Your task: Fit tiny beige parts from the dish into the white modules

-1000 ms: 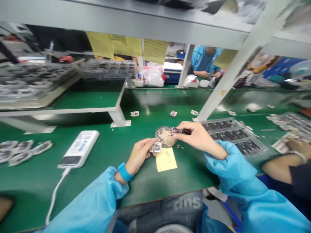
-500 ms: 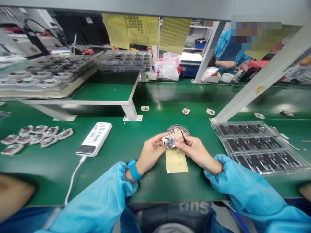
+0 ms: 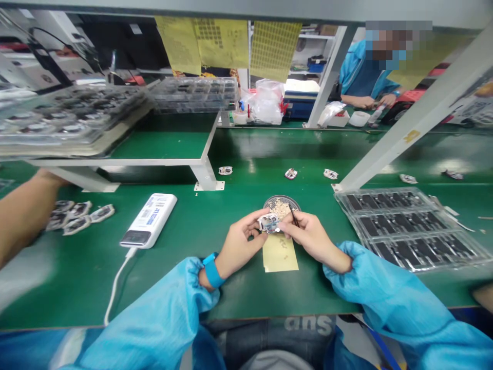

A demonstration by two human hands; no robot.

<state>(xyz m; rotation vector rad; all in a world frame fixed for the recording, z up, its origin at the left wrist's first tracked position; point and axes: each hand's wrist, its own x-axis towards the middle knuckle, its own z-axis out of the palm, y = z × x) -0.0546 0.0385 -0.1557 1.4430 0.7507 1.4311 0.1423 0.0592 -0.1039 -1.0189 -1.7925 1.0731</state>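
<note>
Between the thumb and fingers of my left hand [image 3: 243, 237] is a small white-rimmed electronic device housing [image 3: 268, 223] with its inner parts showing. My right hand [image 3: 308, 234] grips dark tweezers [image 3: 294, 216], and its thumb and fingertip meet the housing's right edge. A small pale bit shows at those fingertips, too small to name. Just beyond my hands stands a round dark dish [image 3: 283, 199] with many small beige pieces. Under them lies a yellow paper [image 3: 280, 257] bearing a few small marks or bits.
A white power bank [image 3: 150, 221] with a cable lies left. Several housings [image 3: 77, 218] are grouped beyond it, beside another person's arm [image 3: 26, 216]. Clear trays of dark parts [image 3: 408, 226] lie right. More housings [image 3: 290, 173] line the back, near a shelf leg [image 3: 206, 174].
Another person's arm has reached in at the left, over the grouped housings. My hands stay nearly in place, still holding the housing and tweezers. The view has shifted slightly.
</note>
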